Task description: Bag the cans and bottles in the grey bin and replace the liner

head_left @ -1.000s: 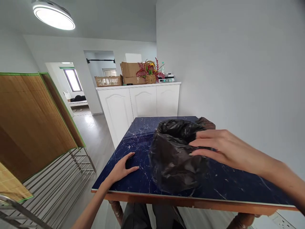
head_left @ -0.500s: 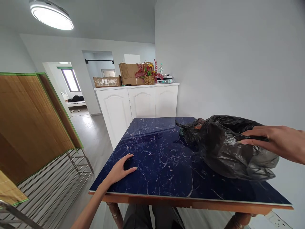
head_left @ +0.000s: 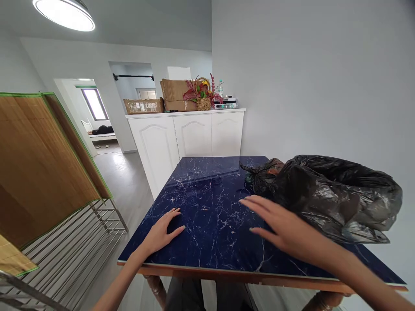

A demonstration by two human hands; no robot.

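My left hand (head_left: 164, 231) rests on the left part of the dark blue marble-patterned tabletop (head_left: 210, 224), fingers apart and holding nothing. Over the right half of the table is my right hand (head_left: 275, 222), its fingers stretched out and nothing in them; whether it touches the surface I cannot tell. Just behind and beside it lies a large black plastic bag (head_left: 337, 198), its mouth gaping toward the upper right. Against that bag's left end sits a smaller knotted black plastic bag (head_left: 262, 175) with something reddish showing through. The large bag's contents are hidden.
A white cabinet (head_left: 194, 136) stands beyond the table, bearing cardboard boxes (head_left: 178, 95) and a flower basket (head_left: 203, 101). To the left is a metal rack (head_left: 81, 242) with a bamboo mat (head_left: 48, 160) over it. A grey-white wall (head_left: 308, 77) borders the right side.
My right hand has let go of the large black bag's rim and moved left and toward me over the table. The bag's mouth now spreads wider. My left hand has stayed in place.
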